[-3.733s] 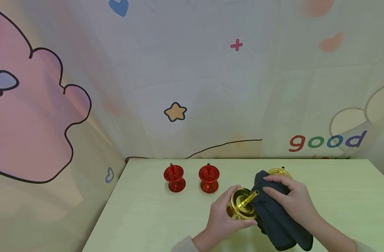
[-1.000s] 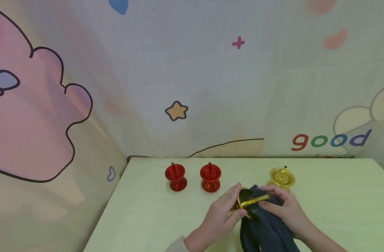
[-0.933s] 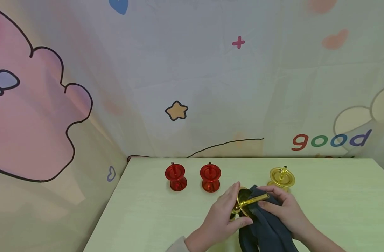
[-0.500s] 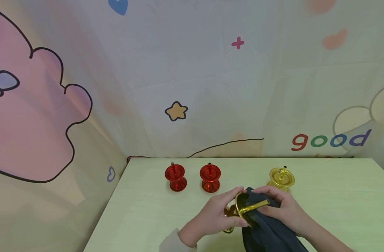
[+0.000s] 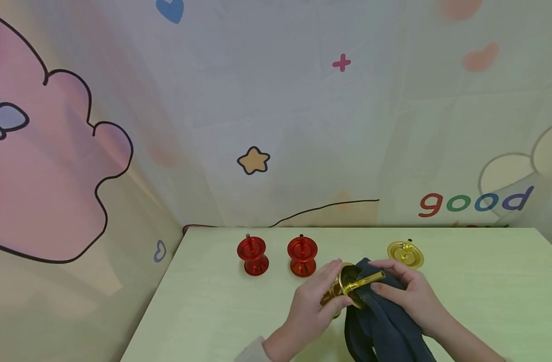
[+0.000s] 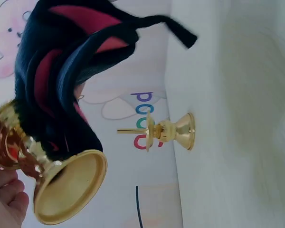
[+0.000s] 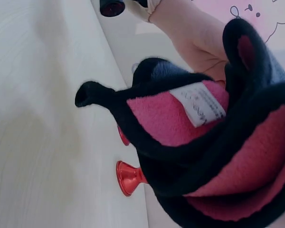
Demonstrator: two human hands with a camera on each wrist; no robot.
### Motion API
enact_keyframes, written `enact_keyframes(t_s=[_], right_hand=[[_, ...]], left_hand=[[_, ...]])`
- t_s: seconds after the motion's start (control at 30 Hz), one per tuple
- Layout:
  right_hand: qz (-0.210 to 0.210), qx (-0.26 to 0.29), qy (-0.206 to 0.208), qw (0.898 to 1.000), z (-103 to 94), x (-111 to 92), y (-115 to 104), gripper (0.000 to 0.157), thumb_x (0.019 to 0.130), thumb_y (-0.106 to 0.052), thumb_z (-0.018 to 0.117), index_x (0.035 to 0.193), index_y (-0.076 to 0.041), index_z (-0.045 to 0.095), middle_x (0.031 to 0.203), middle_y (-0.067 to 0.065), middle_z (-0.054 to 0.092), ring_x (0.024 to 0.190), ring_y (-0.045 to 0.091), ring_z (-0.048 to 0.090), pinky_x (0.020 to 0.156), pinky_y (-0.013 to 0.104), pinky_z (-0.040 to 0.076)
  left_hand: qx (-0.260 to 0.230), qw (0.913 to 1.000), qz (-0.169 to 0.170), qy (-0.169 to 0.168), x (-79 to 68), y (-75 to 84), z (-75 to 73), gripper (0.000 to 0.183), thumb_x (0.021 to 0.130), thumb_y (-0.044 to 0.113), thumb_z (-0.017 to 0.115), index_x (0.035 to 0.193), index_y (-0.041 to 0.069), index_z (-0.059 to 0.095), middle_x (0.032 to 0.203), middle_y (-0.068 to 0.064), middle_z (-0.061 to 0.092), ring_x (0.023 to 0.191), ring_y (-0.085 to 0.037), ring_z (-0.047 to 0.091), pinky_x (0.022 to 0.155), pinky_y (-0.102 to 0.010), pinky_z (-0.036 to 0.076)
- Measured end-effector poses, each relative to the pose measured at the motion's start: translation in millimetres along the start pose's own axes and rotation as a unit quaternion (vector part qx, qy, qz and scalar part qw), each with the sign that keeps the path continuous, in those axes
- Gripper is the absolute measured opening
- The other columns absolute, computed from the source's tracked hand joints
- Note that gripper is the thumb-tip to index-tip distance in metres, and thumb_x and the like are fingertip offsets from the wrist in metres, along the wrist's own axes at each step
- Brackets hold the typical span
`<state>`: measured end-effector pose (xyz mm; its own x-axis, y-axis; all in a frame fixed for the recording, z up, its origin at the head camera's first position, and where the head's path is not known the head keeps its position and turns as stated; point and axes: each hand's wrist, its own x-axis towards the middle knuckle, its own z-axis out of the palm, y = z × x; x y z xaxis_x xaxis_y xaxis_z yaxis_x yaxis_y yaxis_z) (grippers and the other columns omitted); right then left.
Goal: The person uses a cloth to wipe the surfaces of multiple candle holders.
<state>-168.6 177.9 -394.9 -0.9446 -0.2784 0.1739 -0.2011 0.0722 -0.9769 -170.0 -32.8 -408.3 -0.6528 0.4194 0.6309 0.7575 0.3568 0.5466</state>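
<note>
From the head view, the left hand [image 5: 305,301] grips the gold holder [image 5: 346,287], thumb on the near side and fingers on the far side. The holder is tilted above the table [image 5: 203,311], with its dish and stem facing the right hand [image 5: 409,296]. That hand pinches the dark cloth [image 5: 384,324] between thumb and fingers. The cloth covers the right part of the dish, beside the stem, and hangs in folds below. Beyond the right hand stands the other gold holder [image 5: 405,253], a stem rising from its round dish. Farther left, well apart from the cloth, the left red holder [image 5: 252,255] and the right red holder [image 5: 302,255] stand upright, each with a stem in its dish.

From the left wrist, curled fingers lie against the held holder's side, and its hollow base faces the camera at an angle. The cloth touches its upper side. The other gold holder stands upright behind, apart from both.

From the right wrist, the cloth's pink inner face and white label [image 7: 199,103] fill much of the view; the right hand's fingers are hidden.
</note>
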Motion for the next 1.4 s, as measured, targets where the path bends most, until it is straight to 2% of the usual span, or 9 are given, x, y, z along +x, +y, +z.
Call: enact_keyframes(t_s=[0.2,0.37,0.5,0.67,0.77,0.87,1.03,1.2,1.4], right_hand=[[0.02,-0.002,0.026,0.999,2.9,-1,-3,0.031,0.085,-0.002,0.055,0.114,-0.01,0.054,0.1,-0.016,0.061,0.087,0.003,0.06,0.066,0.023,0.053],[0.013,-0.01,0.019,1.0,3.8,0,-4,0.031,0.085,-0.003,0.055,0.115,-0.011,0.054,0.102,-0.017,0.06,0.088,0.003,0.06,0.066,0.024,0.053],[-0.035,-0.003,-0.031,0.999,-0.5,0,-2,0.032,0.084,0.002,0.054,0.113,-0.008,0.055,0.104,-0.014,0.061,0.091,0.004,0.059,0.069,0.023,0.053],[-0.097,0.044,-0.129,0.986,-7.1,2,3,0.036,0.083,0.011,0.047,0.116,-0.002,0.052,0.11,-0.005,0.059,0.096,0.008,0.058,0.074,0.023,0.051],[-0.082,0.039,-0.115,0.989,-6.8,2,4,0.036,0.084,0.009,0.048,0.116,-0.007,0.053,0.108,-0.008,0.06,0.094,0.007,0.059,0.073,0.023,0.052],[-0.037,0.026,-0.067,0.997,-4.4,2,4,0.035,0.085,0.004,0.051,0.114,-0.014,0.054,0.105,-0.012,0.061,0.09,0.005,0.06,0.069,0.023,0.053],[0.022,0.024,0.003,0.999,0.5,2,5,0.032,0.085,-0.002,0.054,0.114,-0.016,0.055,0.1,-0.013,0.062,0.086,0.006,0.061,0.067,0.024,0.053],[0.02,0.027,0.027,0.999,5.7,0,5,0.031,0.084,-0.001,0.054,0.113,-0.013,0.055,0.098,-0.012,0.062,0.085,0.006,0.061,0.067,0.023,0.053],[-0.015,-0.025,0.011,1.0,8.9,-2,2,0.032,0.083,-0.002,0.056,0.115,-0.002,0.052,0.101,-0.015,0.06,0.085,0.004,0.059,0.068,0.022,0.052]], left_hand=[[0.079,0.9961,0.017,-0.033,-2.7,-0.5,6.3,0.077,0.081,0.039,0.059,0.14,0.005,0.022,0.14,-0.011,0.034,0.13,-0.019,0.031,0.098,-0.033,0.038],[0.096,0.9946,0.041,-0.003,2.5,-3.4,7.4,0.088,0.07,0.038,0.071,0.138,0.005,0.026,0.136,-0.01,0.041,0.126,-0.02,0.039,0.096,-0.031,0.041],[-0.028,0.9971,0.013,-0.07,6.6,-7.3,-2.1,0.079,0.07,0.027,0.074,0.135,0.01,0.034,0.131,-0.004,0.047,0.118,-0.013,0.047,0.086,-0.022,0.047],[-0.165,0.9681,-0.047,-0.183,9.8,-11.0,-17.2,0.075,0.073,0.014,0.071,0.137,0.011,0.032,0.133,-0.001,0.046,0.12,-0.01,0.044,0.08,-0.019,0.049],[-0.164,0.97,-0.075,-0.163,7.8,-12.4,-17.4,0.075,0.073,0.018,0.07,0.137,0.015,0.032,0.134,0.0,0.044,0.125,-0.011,0.039,0.096,-0.026,0.041],[-0.18,0.9726,-0.101,-0.107,3.7,-12.5,-11.2,0.069,0.075,0.021,0.067,0.136,0.019,0.035,0.135,0.0,0.043,0.124,-0.013,0.041,0.091,-0.025,0.045],[-0.108,0.9903,-0.054,-0.068,-2.0,-9.2,0.2,0.059,0.087,0.023,0.053,0.139,0.01,0.027,0.14,-0.01,0.035,0.127,-0.021,0.037,0.086,-0.024,0.047],[-0.007,0.9956,-0.04,-0.085,-2.5,-3.9,2.5,0.077,0.084,0.034,0.057,0.142,0.012,0.012,0.144,-0.006,0.028,0.131,-0.02,0.029,0.1,-0.036,0.036],[-0.019,0.9973,-0.038,-0.06,3.8,-7.5,0.5,0.081,0.07,0.033,0.072,0.137,0.017,0.03,0.132,0.0,0.047,0.118,-0.013,0.047,0.092,-0.028,0.044]])
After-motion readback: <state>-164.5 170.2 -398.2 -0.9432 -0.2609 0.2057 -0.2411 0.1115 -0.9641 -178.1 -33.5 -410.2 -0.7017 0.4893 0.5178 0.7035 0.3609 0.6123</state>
